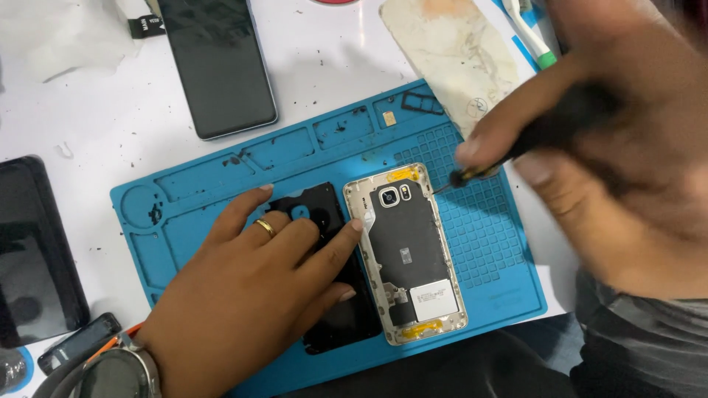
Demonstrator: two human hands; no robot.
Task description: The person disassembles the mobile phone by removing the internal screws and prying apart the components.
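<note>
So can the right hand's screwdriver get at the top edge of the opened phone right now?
Probably yes: the screwdriver tip in the right hand sits beside the phone, top right corner, nothing between; the left hand rests on the other side.

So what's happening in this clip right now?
A person is working on an opened phone lying back-up on a blue work mat. The left hand rests flat on a removed black back cover beside the phone, fingertip touching the phone's edge. The right hand grips a dark-handled screwdriver, its tip at the phone's upper right corner. Another phone lies face-up above the mat.
</note>
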